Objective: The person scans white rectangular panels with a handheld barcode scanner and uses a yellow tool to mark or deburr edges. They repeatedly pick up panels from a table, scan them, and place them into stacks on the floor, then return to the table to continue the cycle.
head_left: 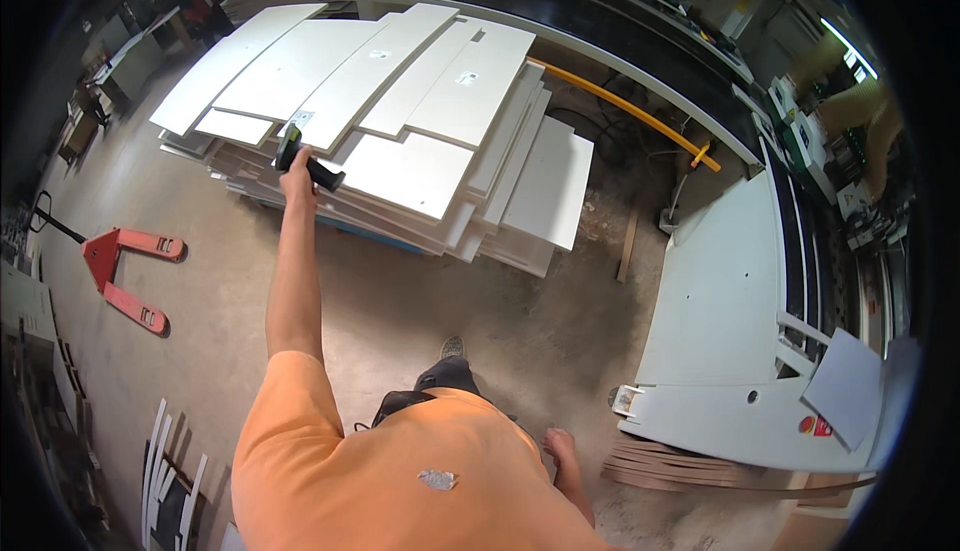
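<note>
My left arm reaches far forward, and my left hand [298, 173] is closed round the grip of a black handheld barcode scanner [322, 173]. The scanner's head is over the near edge of a stack of white panels [420, 173], close to a small printed label [301, 119] on one of them. More labels show on other panels in the top layer. By my right side hangs my right hand [560, 446], low and away from the stack; its fingers look loosely curled, with nothing visible in them.
A red pallet jack [106, 269] stands on the floor at left. Behind the stack runs a long machine with a black bed [560, 21] and a yellow bar [625, 106]. A white machine table [715, 291] fills the right side. Thin strips [670, 466] lie beneath it.
</note>
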### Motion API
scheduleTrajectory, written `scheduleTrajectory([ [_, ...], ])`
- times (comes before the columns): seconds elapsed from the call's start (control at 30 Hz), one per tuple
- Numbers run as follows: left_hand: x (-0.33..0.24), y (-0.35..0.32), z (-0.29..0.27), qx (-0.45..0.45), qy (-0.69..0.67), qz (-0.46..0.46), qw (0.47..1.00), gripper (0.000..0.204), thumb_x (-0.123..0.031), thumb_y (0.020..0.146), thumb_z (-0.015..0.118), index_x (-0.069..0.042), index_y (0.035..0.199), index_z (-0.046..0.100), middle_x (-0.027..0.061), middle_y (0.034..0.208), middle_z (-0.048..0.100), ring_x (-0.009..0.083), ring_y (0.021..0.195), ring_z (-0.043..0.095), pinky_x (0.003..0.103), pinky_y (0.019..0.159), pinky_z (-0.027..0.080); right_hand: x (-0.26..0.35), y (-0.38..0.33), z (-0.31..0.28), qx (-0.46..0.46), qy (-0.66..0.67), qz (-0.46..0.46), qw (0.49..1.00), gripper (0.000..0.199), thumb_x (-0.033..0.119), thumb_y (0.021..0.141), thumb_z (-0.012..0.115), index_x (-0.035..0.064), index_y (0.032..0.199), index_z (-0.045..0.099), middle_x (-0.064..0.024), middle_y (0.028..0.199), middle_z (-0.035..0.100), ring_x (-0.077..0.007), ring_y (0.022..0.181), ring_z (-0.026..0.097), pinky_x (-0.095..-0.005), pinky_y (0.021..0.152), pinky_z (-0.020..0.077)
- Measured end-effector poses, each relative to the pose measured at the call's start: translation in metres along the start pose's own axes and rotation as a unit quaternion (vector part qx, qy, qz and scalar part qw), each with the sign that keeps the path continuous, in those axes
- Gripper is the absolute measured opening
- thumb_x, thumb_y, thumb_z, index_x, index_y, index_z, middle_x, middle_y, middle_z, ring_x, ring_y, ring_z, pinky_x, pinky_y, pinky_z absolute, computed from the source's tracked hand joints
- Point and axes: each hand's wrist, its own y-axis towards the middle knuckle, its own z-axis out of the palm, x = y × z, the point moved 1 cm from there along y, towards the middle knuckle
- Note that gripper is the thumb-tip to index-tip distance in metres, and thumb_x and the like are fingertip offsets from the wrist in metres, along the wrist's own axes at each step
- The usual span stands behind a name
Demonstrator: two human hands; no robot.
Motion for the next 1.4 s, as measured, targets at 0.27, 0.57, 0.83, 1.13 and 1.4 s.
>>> scheduleTrajectory([
  [0.27,0.003,-0.005,0.08,0.027,-0.041,-0.006,0.999,0.023,-0.025,0.077,0.078,-0.006,0.083,0.066,0.0013,0.072,0.059,0.0142,0.056,0.052,0.033,0.046,0.036,0.305,0.019,0.072,-0.02,-0.154,-0.32,0.935,0.025,0.014,0.094,0.065,-0.0011,0.113,0.064,-0.007,0.093,0.07,-0.0118,0.079,0.065,-0.0245,0.065,0.0488],
  [0.57,0.051,-0.311,0.176,0.24,0.01,-0.185,0.953,0.031,-0.014,0.082,0.07,0.0,0.107,0.06,0.0025,0.073,0.061,0.0089,0.05,0.053,0.024,0.039,0.036,0.605,-0.061,0.224,0.501,-0.059,-0.148,0.851,0.044,0.025,0.098,0.063,-0.0053,0.127,0.053,-0.0125,0.11,0.066,-0.0165,0.097,0.066,-0.0283,0.082,0.0536],
  [0.83,0.022,-0.395,0.283,0.286,-0.006,-0.125,0.95,0.032,-0.002,0.082,0.07,0.002,0.112,0.06,0.0055,0.086,0.065,0.0112,0.072,0.062,0.03,0.064,0.052,0.67,0.017,0.132,0.517,-0.045,-0.325,0.79,0.032,0.012,0.091,0.067,-0.0079,0.115,0.058,-0.0103,0.106,0.066,-0.0137,0.095,0.061,-0.0292,0.086,0.0504],
  [1.13,0.03,-0.397,0.429,0.206,0.034,-0.036,0.977,0.032,0.003,0.075,0.066,0.006,0.107,0.064,0.0079,0.089,0.067,0.0139,0.069,0.064,0.03,0.063,0.053,0.763,0.1,-0.052,0.433,-0.071,-0.418,0.795,0.042,0.014,0.088,0.071,-0.0074,0.121,0.054,-0.0111,0.111,0.065,-0.0145,0.103,0.06,-0.0304,0.092,0.0484],
  [1.4,0.042,-0.372,0.494,0.268,0.04,0.021,0.962,0.037,0.003,0.076,0.063,0.004,0.114,0.064,0.0076,0.09,0.069,0.0143,0.081,0.067,0.029,0.07,0.053,0.782,0.121,-0.117,0.375,-0.009,-0.435,0.819,0.045,0.01,0.086,0.072,-0.0074,0.122,0.053,-0.0113,0.114,0.065,-0.0162,0.106,0.06,-0.0313,0.094,0.0481],
])
